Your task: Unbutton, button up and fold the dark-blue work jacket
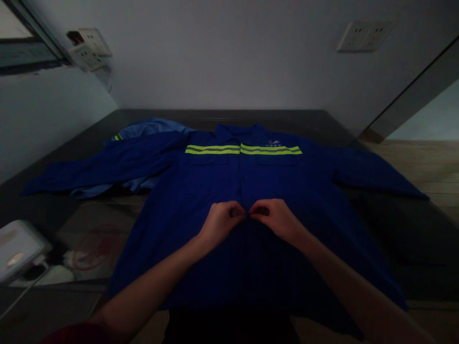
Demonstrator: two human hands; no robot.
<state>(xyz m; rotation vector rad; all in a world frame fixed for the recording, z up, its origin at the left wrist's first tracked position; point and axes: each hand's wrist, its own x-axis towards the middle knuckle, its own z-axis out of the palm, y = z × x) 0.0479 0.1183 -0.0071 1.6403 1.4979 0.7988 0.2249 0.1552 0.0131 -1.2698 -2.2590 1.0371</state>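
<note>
A blue work jacket (287,191) lies spread front side up on a dark table, its collar toward the wall and its sleeves out to both sides. A yellow-and-grey reflective stripe (212,150) crosses its chest. At the front placket, about mid-length, my left hand (224,217) pinches the cloth between thumb and fingertips. Close beside it, my right hand (274,215) pinches the same placket, the fingertips of both hands nearly meeting. Whether a button is between them is too dark and small to make out.
Under the left sleeve lies a lighter blue garment (154,127). A white device (21,248) with a cable (27,291) sits at the left on the dark table (297,117). Wall sockets (366,36) are fixed behind, at right and left. Wooden floor shows at right.
</note>
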